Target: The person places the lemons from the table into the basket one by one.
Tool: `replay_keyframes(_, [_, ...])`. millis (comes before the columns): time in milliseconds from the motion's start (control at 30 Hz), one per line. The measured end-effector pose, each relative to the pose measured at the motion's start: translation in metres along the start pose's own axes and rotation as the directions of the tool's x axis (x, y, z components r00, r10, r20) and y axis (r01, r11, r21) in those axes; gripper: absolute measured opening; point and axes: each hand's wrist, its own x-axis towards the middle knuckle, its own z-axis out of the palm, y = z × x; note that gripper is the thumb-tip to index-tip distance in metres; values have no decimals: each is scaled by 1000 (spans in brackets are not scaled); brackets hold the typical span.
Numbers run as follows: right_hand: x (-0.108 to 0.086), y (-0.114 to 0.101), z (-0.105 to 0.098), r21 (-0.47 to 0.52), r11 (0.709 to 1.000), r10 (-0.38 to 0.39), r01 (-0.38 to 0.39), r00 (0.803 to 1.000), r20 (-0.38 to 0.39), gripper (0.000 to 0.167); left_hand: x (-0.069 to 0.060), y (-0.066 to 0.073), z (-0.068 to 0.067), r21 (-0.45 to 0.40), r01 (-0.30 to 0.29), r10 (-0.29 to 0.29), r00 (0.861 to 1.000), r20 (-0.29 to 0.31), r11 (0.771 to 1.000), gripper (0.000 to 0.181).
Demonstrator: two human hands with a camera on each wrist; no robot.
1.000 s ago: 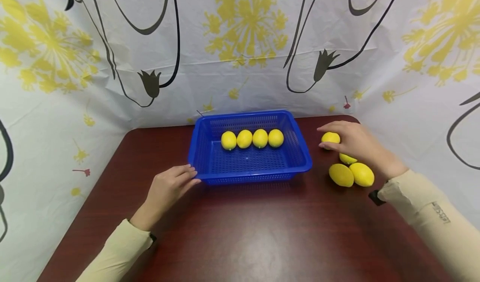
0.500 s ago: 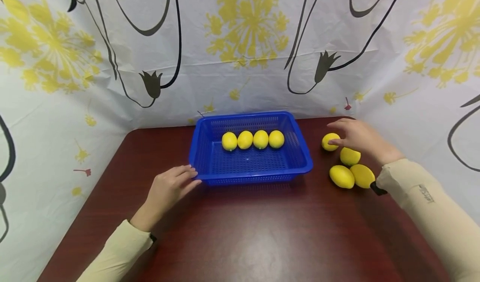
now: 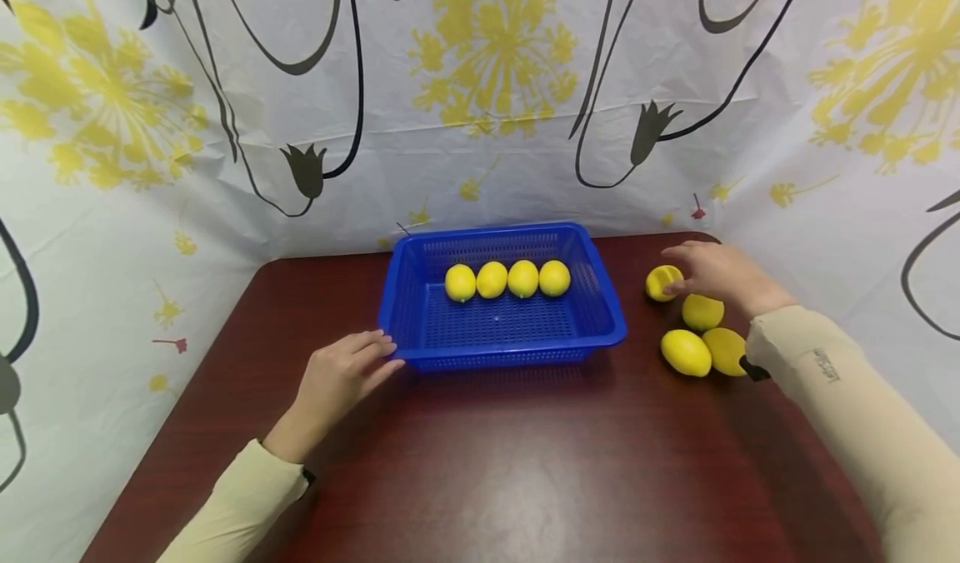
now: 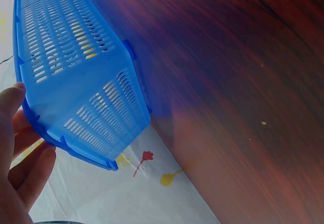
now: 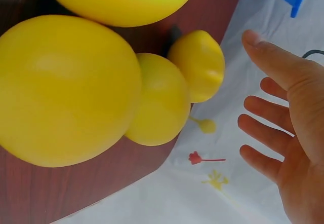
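My left hand [image 3: 341,376] touches the near left corner of a blue plastic basket [image 3: 510,353]. In the left wrist view its fingertips lie against the rim from outside. Several yellow lemons stand in a row inside the basket, such as the leftmost lemon [image 3: 460,283]. My right hand [image 3: 723,276] hovers at the table's far right with fingers spread and nothing held. Its thumb overlaps the farthest loose lemon [image 3: 660,283] in the head view; the right wrist view shows a gap between them. Behind it lie a second lemon [image 3: 702,312], a third [image 3: 686,353] and another [image 3: 724,350].
The dark red wooden table [image 3: 495,455] runs from the basket toward the person. A white cloth [image 3: 450,163] printed with yellow flowers and dark stems hangs behind and at both sides.
My right hand has drawn back slightly to the right from the farthest lemon, with its fingers off it. More of the loose lemons show. My left hand stays at the basket corner.
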Motion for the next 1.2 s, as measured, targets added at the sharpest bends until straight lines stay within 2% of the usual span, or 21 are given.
replay_keyframes(267, [6,5,8,-34,999,-4,5,1000,23,68,-1,-1,1,4,1,-1,1000,1,1000,52])
replay_keyframes(467, [13,11,14,-51,999,2,1,999,43,70,-1,-1,1,9,4,-4,1000,8,1000,31])
replay_keyframes(633, [17,15,17,-51,999,18,-15,998,64,73,-1,-1,2,7,5,-5,1000,6,1000,33])
replay_keyframes(733, [18,14,16,-44,999,32,-29,996,84,75,-1,-1,2,8,7,-7,1000,6,1000,44])
replay_keyframes(867, [20,13,17,-31,998,66,-63,992,112,76,-1,-1,1,10,15,-15,1000,19,1000,47])
replay_keyframes(967, [22,14,21,-40,996,80,-76,990,113,76,-1,0,0,4,20,-21,999,25,1000,32])
replay_keyframes(1100, [23,13,26,-78,995,65,-58,994,93,73,0,0,0,3,22,-22,999,28,1000,31])
replay_keyframes(1200, [22,9,28,-109,994,36,-28,997,74,67,-1,1,0,2,22,-22,999,27,1000,41])
